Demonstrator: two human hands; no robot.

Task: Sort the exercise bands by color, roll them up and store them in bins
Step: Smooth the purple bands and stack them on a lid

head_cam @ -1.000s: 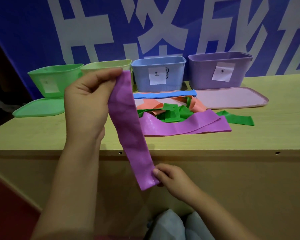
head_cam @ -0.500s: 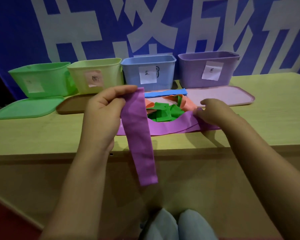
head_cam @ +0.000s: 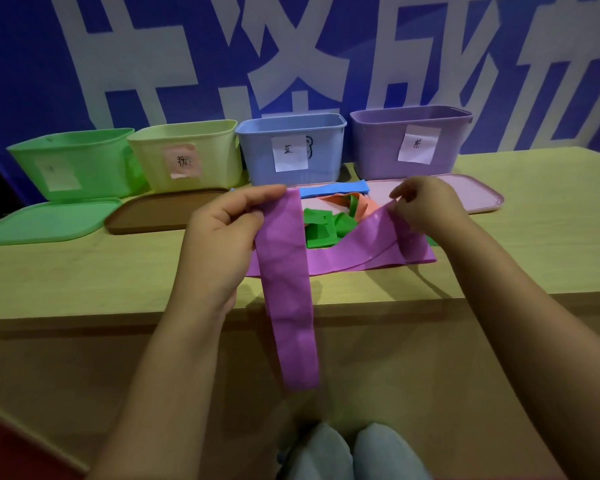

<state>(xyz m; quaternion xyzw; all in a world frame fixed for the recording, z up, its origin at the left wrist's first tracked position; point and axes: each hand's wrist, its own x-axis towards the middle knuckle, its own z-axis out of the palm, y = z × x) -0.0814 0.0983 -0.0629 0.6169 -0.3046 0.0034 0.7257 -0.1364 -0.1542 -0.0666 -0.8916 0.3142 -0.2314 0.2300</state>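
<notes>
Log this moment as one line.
left hand: holds hanging purple rubber band | right hand: pinches second purple band on table | bins: open

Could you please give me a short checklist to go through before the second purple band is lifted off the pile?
1. Left hand has a firm grip on the hanging purple band: ok, pinched at its top end.
2. Right hand has hold of the second purple band: ok, fingers pinch its upper edge.
3. Second band free of the pile: cannot tell; green bands lie right behind it.
4. Purple bin open: ok, its lid lies on the table in front.
5. Hanging band hangs untwisted: ok, it drops flat past the table edge.
</notes>
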